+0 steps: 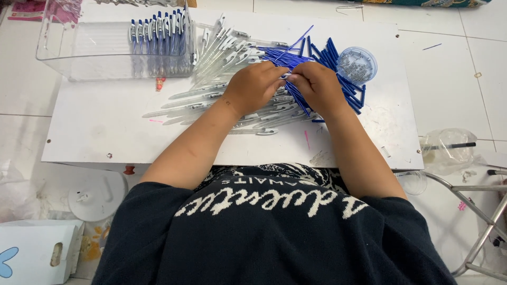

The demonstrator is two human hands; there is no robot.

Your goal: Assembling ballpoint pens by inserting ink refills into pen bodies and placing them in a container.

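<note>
Dark sleeves (264, 232); both hands pinch blue refill (296, 89).

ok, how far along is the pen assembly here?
Done: a row of finished pens stands in the clear tray, filling only part of it. In hand: left hand and right hand meet over the piles, fingers pinching a blue refill. Left: many clear barrels and blue refills lie loose on the white board.
</note>
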